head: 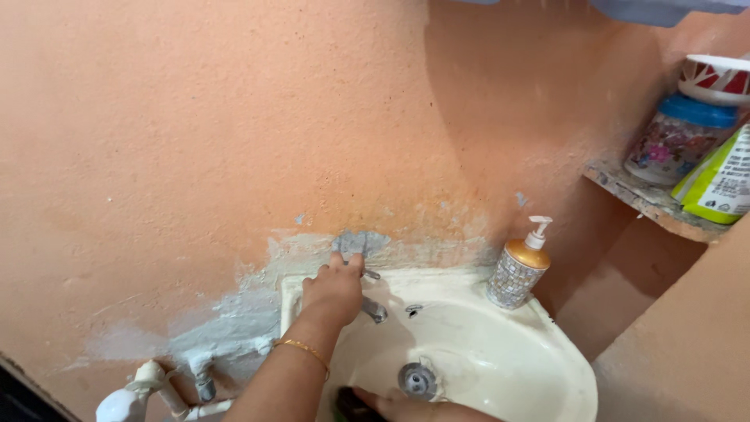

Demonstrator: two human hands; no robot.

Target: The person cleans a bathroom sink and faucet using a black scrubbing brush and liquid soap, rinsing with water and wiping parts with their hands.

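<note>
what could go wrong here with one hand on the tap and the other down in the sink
1. The soap dispenser stands on the narrow rim of the sink; a stray elbow might knock it off.
2. The left hand is on the tap, whose spout points into the basin; a hard turn could splash the right hand and the patchy wall.
3. Wet fingers may slip on the small handle.

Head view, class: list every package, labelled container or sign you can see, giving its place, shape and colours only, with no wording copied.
Pouch: right end of the wall shelf, flat packet, yellow-green and white, leaning.
Jar: on the shelf beside the pouch, round, clear with flowery print, blue lid.
Cup: on top of the jar, white with red pattern.
Soap dispenser: on the sink rim, mosaic body, gold collar, white pump.
No signs or screens.
</note>
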